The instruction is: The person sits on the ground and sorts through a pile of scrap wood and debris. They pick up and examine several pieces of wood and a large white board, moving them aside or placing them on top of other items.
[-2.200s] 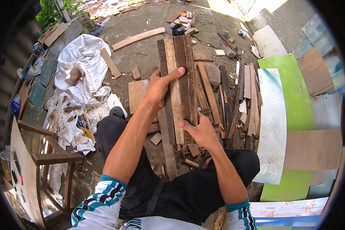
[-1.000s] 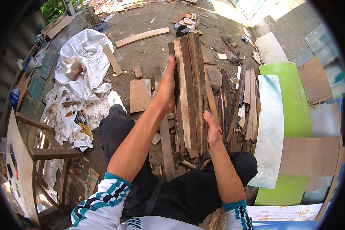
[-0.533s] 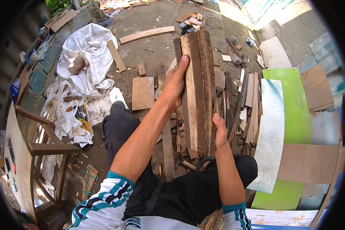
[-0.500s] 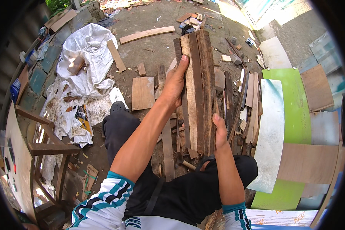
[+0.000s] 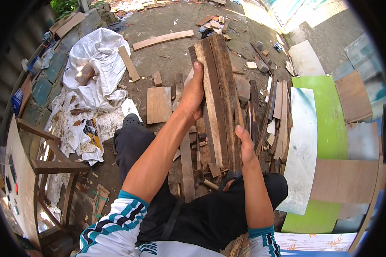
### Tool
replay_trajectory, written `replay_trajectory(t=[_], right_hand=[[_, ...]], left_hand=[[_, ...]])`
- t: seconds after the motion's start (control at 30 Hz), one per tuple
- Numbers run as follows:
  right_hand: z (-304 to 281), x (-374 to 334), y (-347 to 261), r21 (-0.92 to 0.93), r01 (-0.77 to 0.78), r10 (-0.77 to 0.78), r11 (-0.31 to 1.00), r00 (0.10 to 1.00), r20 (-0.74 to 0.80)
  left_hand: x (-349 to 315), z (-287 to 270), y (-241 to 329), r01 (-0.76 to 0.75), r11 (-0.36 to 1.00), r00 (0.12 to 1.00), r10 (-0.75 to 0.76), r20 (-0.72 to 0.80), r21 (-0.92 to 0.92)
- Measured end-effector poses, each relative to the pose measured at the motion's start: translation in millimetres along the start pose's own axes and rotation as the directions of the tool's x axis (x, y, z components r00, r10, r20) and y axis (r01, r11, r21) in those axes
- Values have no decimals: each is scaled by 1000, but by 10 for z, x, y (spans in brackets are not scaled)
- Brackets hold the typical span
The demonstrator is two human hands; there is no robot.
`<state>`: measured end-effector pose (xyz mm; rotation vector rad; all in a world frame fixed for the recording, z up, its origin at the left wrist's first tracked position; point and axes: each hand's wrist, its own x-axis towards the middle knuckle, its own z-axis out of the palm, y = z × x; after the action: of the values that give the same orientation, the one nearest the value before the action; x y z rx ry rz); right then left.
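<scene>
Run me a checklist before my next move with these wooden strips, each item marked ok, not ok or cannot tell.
1. Left hand on the left side of the wooden strips: ok.
2. Right hand at their lower right edge: ok.
3. Upper ends level with each other: not ok, they look stepped.
4. Left hand's grip behind the strips: cannot tell, hidden.
5. Ground between the legs free of wood: not ok, a long brown plank lies there.
6. White panel apart from the right hand: ok.
</scene>
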<state>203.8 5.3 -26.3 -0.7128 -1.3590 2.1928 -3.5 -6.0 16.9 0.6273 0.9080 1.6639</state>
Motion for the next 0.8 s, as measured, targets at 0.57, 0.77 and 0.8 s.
replay_trajectory(t=[0.57, 0.77, 0.8], right_hand=[[344, 121, -60, -860, 151, -483, 487, 867, -121], [375, 112, -90, -954, 180, -612, 241, 791, -5], [362, 95, -112, -960, 170, -618, 220, 786, -2]], left_hand=[[46, 24, -60, -24, 957, 990, -19, -143, -290], [123, -82, -134, -59, 900, 991, -1, -136, -433], [130, -77, -136, -66, 905, 991, 10, -134, -421]])
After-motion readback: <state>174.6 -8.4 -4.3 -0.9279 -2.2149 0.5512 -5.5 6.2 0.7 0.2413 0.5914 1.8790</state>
